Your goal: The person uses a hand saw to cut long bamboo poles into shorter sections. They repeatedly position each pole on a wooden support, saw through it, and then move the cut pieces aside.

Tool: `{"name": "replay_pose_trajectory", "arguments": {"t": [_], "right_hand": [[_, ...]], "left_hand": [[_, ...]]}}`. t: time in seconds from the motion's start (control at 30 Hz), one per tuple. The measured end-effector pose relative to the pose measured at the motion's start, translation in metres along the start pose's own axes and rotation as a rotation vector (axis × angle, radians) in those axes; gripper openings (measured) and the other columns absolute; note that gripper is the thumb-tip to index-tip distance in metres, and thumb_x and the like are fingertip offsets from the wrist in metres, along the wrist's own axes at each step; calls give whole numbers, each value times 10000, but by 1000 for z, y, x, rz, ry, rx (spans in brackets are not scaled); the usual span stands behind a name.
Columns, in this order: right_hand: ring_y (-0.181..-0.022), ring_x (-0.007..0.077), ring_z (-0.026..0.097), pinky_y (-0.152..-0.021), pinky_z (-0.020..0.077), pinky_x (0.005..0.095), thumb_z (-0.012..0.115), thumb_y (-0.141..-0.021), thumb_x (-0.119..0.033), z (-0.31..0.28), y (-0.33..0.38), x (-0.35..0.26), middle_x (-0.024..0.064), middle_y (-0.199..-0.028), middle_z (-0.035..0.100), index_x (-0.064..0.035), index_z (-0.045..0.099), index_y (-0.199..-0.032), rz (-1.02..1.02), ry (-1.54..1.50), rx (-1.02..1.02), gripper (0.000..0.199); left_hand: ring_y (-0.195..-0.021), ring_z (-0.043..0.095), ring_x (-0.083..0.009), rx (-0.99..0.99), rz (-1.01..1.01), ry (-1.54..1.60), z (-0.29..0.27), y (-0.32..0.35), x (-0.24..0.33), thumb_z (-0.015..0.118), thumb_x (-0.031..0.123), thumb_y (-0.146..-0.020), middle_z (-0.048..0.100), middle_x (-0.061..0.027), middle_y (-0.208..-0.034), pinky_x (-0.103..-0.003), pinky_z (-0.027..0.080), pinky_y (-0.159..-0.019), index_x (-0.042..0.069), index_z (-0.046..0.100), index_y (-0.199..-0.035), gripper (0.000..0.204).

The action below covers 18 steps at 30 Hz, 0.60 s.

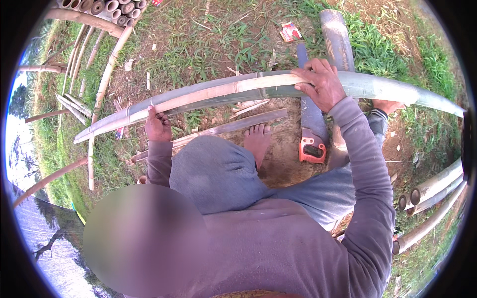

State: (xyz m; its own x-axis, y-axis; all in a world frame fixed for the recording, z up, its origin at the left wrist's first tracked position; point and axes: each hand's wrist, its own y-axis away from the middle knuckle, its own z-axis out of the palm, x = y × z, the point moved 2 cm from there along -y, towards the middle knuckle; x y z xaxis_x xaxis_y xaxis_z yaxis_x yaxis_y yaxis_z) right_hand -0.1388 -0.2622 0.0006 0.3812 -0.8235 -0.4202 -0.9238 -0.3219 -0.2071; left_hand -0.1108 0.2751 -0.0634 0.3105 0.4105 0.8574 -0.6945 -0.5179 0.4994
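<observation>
A long green bamboo pole [387, 88] lies across in front of me, bowed by the lens. Along it runs a pale split bamboo strip [213, 92]. My right hand [324, 84] is closed at the strip's right end, thumb and fingers on either side of it, above the pole. Near the other end, my left hand [158, 125] holds the strip from below, its thumb on the near edge; the remaining fingers are curled. Under the pole, close to my right hand, lies a handsaw [314, 121] with an orange handle.
A thick bamboo post [337, 39] passes beneath the pole. A split bamboo piece [233, 126] lies by my bare foot [257, 141]. Cut bamboo poles [437, 186] rest at the right, and a stack of bamboo [114, 10] stands far left. A bamboo frame [107, 74] rises at left.
</observation>
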Motion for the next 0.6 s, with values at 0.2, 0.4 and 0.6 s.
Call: {"name": "replay_pose_trajectory", "arguments": {"t": [0.2, 0.4, 0.6], "right_hand": [[-1231, 313, 621, -1126, 426, 479, 760, -952, -318, 10, 1, 7, 48, -1261, 657, -193, 744, -1343, 45, -101, -22, 411], [-1240, 322, 632, -1175, 412, 500, 761, -953, -319, 19, 7, 17, 48, -1343, 674, -201, 741, -1351, -24, -44, 22, 416], [-1394, 358, 534, -1256, 312, 604, 817, -899, -334, 13, 15, -10, 52, -1458, 610, -245, 742, -1354, 61, 206, 185, 470]], "left_hand": [[-581, 517, -96, -93, 358, -483, -13, 23, -20, 720, 404, -1053, 609, 0, -736, -270, 428, -514, 73, 678, -905, 364], [-1112, 676, -280, -694, 1488, -1053, 122, 121, -19, 786, 344, -966, 757, -70, -1146, -417, 544, -957, 90, 771, -1167, 324], [-1321, 626, -287, -933, 1542, -1256, 158, 114, -30, 777, 307, -948, 725, -64, -1375, -448, 473, -1102, 114, 714, -1375, 472]]}}
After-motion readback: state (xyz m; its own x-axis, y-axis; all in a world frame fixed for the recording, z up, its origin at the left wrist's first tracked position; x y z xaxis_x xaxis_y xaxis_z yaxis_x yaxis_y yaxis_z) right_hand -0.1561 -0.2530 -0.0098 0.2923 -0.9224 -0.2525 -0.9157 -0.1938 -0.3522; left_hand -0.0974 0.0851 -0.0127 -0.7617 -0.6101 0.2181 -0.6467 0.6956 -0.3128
